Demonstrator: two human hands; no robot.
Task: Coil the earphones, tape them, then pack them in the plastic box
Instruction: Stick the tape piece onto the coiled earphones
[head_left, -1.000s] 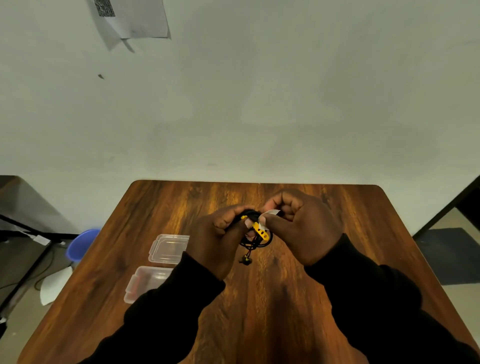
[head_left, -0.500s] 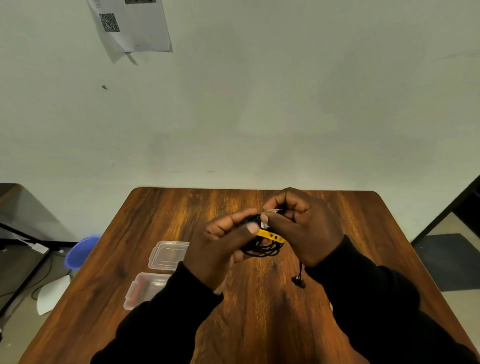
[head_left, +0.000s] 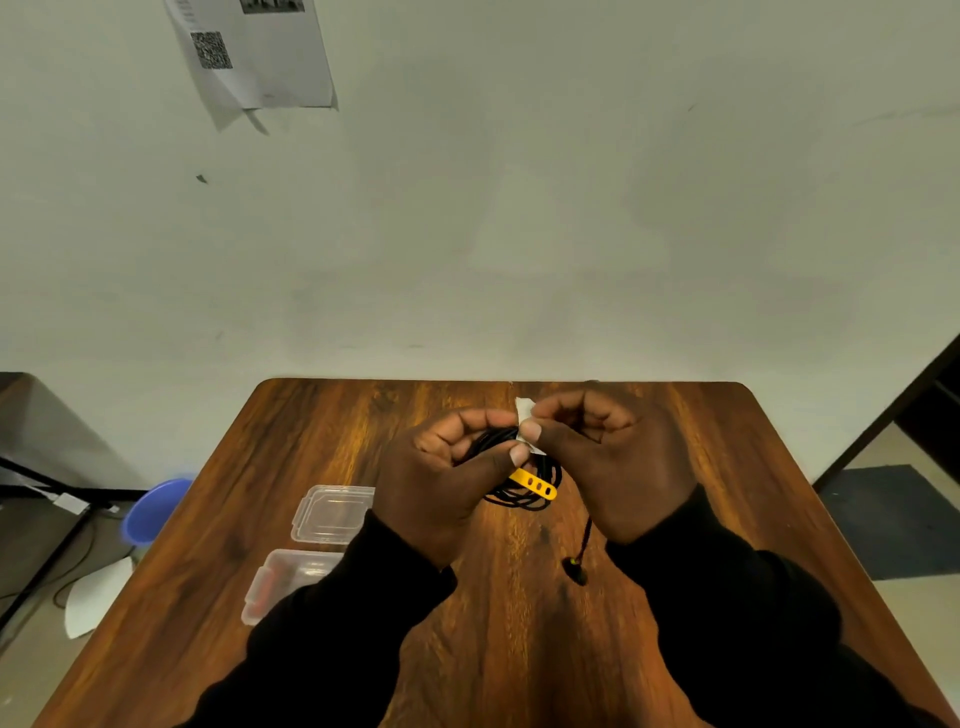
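Black coiled earphones (head_left: 524, 496) with a yellow control piece (head_left: 535, 483) hang between both hands above the wooden table (head_left: 519, 649). My left hand (head_left: 441, 483) grips the coil on its left side. My right hand (head_left: 613, 457) pinches a small white strip of tape (head_left: 523, 410) against the top of the coil. One earbud (head_left: 576, 571) dangles on its cord below my right hand. A clear plastic box stands open at the left, its lid (head_left: 332, 512) farther away and its base (head_left: 283, 579) nearer, partly hidden by my left sleeve.
A blue bowl (head_left: 150, 509) and white paper (head_left: 96, 597) lie on the floor to the left of the table. A sheet with a QR code (head_left: 254, 52) hangs on the wall. A dark mat (head_left: 893, 519) lies on the floor at the right.
The coil has been turned so the yellow piece lies lower, and one earbud has dropped loose and dangles. My right hand has lifted the tape strip to the coil's top.
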